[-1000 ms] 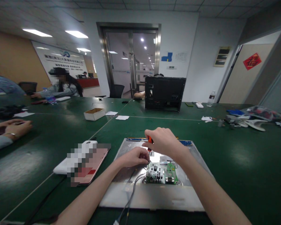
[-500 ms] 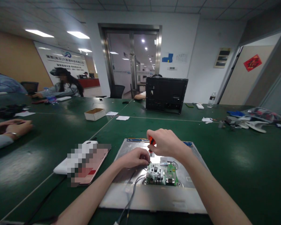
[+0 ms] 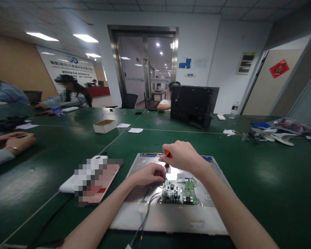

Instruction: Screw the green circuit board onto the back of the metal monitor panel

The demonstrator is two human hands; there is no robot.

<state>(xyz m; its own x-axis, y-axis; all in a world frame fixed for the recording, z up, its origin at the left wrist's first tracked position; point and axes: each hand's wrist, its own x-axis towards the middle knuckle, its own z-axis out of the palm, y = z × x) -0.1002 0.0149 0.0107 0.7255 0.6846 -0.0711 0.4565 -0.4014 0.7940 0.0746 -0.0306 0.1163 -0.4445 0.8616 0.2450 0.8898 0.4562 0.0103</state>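
A silver metal panel point(image 3: 171, 218) lies flat on the green table in front of me, with a small green circuit board point(image 3: 180, 196) mounted near its middle. My right hand point(image 3: 182, 156) is closed around a screwdriver with an orange handle point(image 3: 167, 154), held upright with its tip at the board's upper left corner. My left hand point(image 3: 146, 174) rests on the panel right beside that corner, fingertips pinched at the screwdriver's tip. Grey cables point(image 3: 145, 218) run from the board toward me over the panel's front edge.
A white and pink flat device point(image 3: 93, 181) lies left of the panel. Farther back stand a black monitor housing point(image 3: 194, 105), a small open cardboard box point(image 3: 104, 126) and paper scraps. Bags and parts point(image 3: 280, 131) are at the right. Other people sit at the left, one's hands point(image 3: 12, 140) on the table.
My hands have stayed at the board's corner, the right hand shifting slightly on the screwdriver. The black monitor housing at the back has been moved to the right and turned.
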